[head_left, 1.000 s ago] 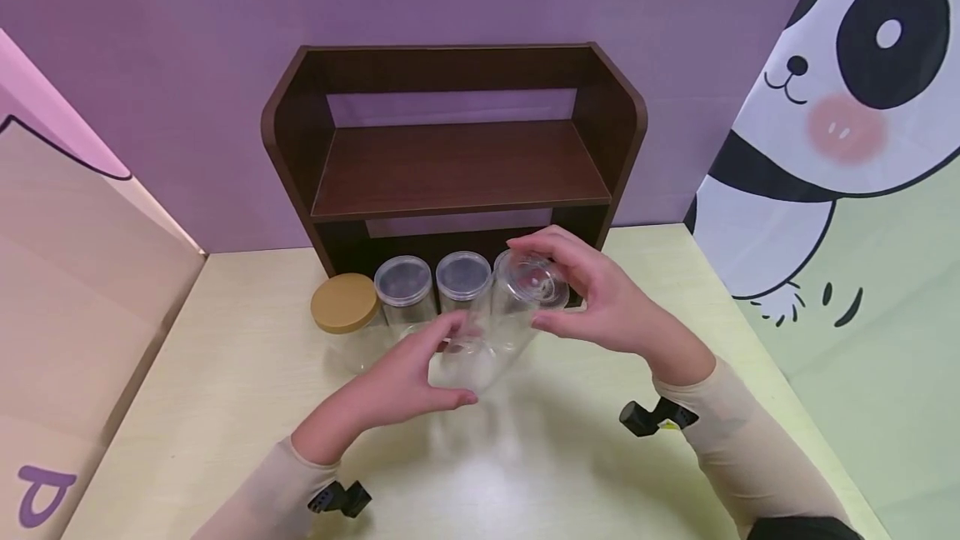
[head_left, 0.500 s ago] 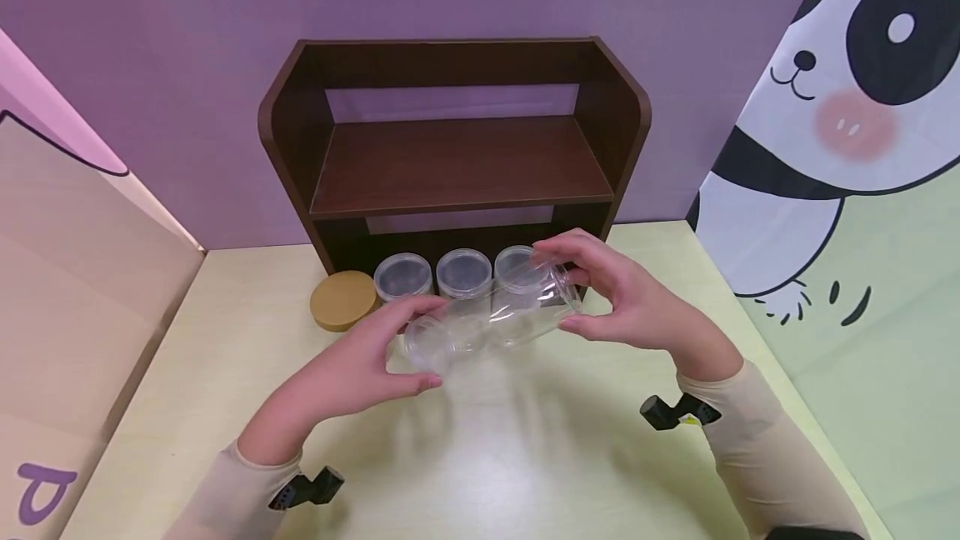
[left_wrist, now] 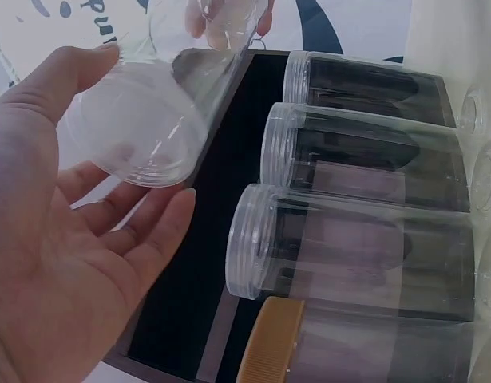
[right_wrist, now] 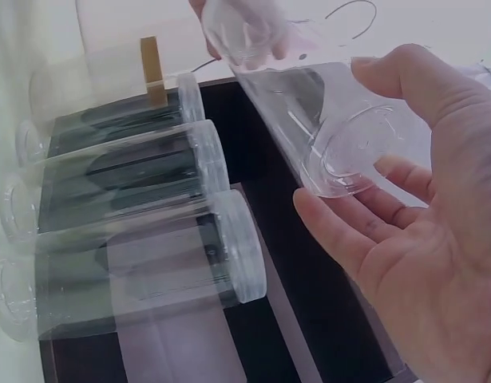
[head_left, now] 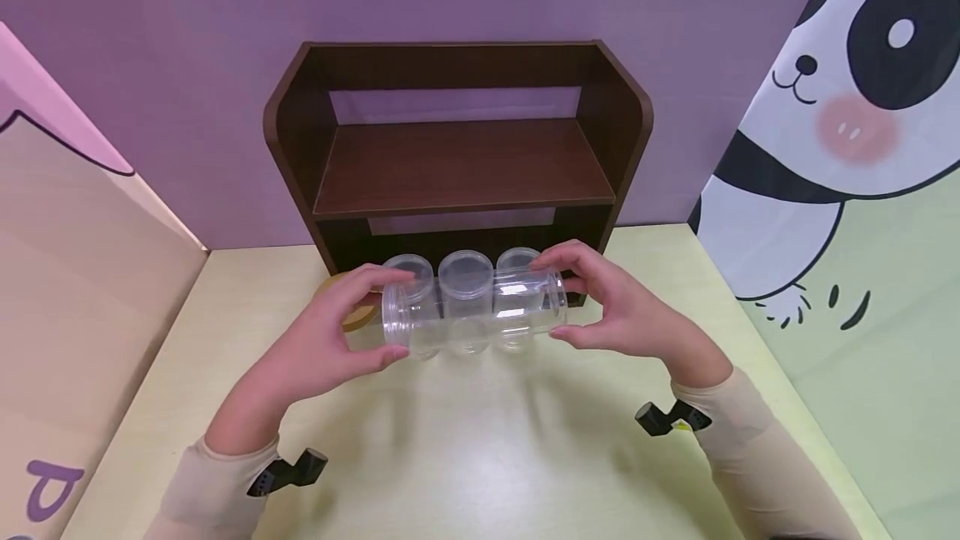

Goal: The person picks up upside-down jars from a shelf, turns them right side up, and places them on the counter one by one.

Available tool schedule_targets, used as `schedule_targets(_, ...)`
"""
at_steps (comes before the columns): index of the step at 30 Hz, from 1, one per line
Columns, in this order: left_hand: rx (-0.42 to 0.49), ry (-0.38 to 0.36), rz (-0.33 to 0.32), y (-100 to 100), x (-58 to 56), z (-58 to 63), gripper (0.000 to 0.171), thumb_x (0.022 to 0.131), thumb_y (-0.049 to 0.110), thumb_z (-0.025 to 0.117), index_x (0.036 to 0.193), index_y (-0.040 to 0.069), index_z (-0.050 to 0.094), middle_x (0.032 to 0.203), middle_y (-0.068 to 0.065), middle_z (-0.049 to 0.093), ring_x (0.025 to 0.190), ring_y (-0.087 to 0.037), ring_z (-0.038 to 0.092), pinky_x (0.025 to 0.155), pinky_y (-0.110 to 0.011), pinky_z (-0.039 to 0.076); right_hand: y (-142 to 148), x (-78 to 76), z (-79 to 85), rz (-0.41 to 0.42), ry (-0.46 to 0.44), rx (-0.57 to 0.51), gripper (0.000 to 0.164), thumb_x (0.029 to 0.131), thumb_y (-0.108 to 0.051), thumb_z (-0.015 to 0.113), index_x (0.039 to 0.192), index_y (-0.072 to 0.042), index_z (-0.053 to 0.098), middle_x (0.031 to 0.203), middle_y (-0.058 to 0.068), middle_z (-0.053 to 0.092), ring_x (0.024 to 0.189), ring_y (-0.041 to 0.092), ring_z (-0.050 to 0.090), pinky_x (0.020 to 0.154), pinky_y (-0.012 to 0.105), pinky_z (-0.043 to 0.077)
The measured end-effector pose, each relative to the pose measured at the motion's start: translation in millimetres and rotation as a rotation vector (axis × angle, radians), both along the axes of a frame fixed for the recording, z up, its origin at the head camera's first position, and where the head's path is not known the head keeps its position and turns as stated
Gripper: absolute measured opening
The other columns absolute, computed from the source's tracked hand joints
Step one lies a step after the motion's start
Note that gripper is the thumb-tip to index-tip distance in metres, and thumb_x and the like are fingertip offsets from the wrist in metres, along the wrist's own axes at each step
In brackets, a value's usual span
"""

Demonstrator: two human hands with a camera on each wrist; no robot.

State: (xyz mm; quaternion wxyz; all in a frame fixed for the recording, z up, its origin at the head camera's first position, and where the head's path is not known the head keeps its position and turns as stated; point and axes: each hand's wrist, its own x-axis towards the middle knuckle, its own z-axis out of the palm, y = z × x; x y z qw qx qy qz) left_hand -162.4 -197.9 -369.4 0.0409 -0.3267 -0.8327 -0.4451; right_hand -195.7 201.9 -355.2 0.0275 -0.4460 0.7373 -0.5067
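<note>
A clear, see-through cylindrical jar [head_left: 480, 311] lies sideways in the air between my two hands, in front of the shelf. My left hand [head_left: 322, 340] grips its lidded end, thumb below and fingers above in the head view. Around the base end curl the fingers and thumb of my right hand [head_left: 611, 307]. In the left wrist view the transparent lid [left_wrist: 141, 132] faces my left palm. The right wrist view shows the round jar base [right_wrist: 361, 148] inside my right hand's grasp. Nothing shows inside the jar.
Behind the held jar, three clear-lidded jars [head_left: 466, 272] stand in a row on the pale table [head_left: 480, 457]. A jar with a gold-brown lid [left_wrist: 269, 343] stands at their left end, partly behind my left hand. The dark wooden shelf [head_left: 465, 165] rises behind them.
The jar has turned from tilted to nearly level. My left hand has moved left and up to its lidded end, now covering part of the gold-brown lid; my right hand has shifted slightly right.
</note>
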Motion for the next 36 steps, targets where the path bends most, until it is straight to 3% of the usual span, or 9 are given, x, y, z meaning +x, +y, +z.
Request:
schedule_targets(5, 0.052, 0.002, 0.018, 0, -1.0, -2.4, 0.075, 0.087, 0.006, 0.095, 0.153, 0.017, 0.061, 0.144, -0.001, 0.064, 0.125, -0.021, 0.064, 0.114, -0.021, 0.049, -1, 0.8, -4.2, -0.019, -0.009, -0.006, 0.074, 0.084, 0.016, 0.087, 0.148, 0.002, 0.052, 0.151, 0.014, 0.054, 0.141, 0.028, 0.056, 0.117, 0.042, 0.053)
schedule_targets(14, 0.255, -0.085, -0.021, 1, 1.4, -2.0, 0.079, 0.086, -0.014, 0.087, 0.155, 0.01, 0.057, 0.148, -0.011, 0.06, 0.127, -0.026, 0.063, 0.106, -0.028, 0.059, -1, -0.1, -11.0, -0.006, -0.031, -0.019, 0.073, 0.086, 0.013, 0.087, 0.149, 0.001, 0.052, 0.151, 0.016, 0.055, 0.143, 0.03, 0.055, 0.118, 0.037, 0.051)
schedule_targets(24, 0.387, -0.013, -0.084, 7, 3.3, 6.4, 0.08, 0.082, -0.023, 0.083, 0.154, -0.003, 0.056, 0.154, -0.012, 0.058, 0.137, -0.027, 0.055, 0.108, -0.029, 0.058, -7, 5.2, -27.0, 0.008, -0.075, 0.036, 0.068, 0.091, 0.004, 0.088, 0.15, -0.004, 0.055, 0.148, 0.012, 0.059, 0.144, 0.027, 0.055, 0.122, 0.039, 0.048)
schedule_targets(31, 0.369, 0.027, -0.11, 19, 0.1, 14.9, 0.079, 0.08, -0.02, 0.086, 0.152, -0.001, 0.06, 0.15, -0.013, 0.06, 0.131, -0.029, 0.059, 0.106, -0.03, 0.059, -18, 8.5, -41.1, 0.011, -0.099, 0.059, 0.068, 0.091, 0.0, 0.089, 0.149, -0.003, 0.056, 0.147, 0.022, 0.06, 0.141, 0.029, 0.059, 0.118, 0.045, 0.052)
schedule_targets(36, 0.349, 0.036, -0.147, 32, -1.3, 22.1, 0.077, 0.08, -0.019, 0.087, 0.149, 0.002, 0.063, 0.148, -0.012, 0.062, 0.121, -0.03, 0.064, 0.103, -0.029, 0.059, -28, 12.6, -49.0, -0.005, -0.135, 0.088, 0.067, 0.091, -0.007, 0.091, 0.149, -0.006, 0.057, 0.143, 0.011, 0.063, 0.135, 0.029, 0.061, 0.117, 0.044, 0.052)
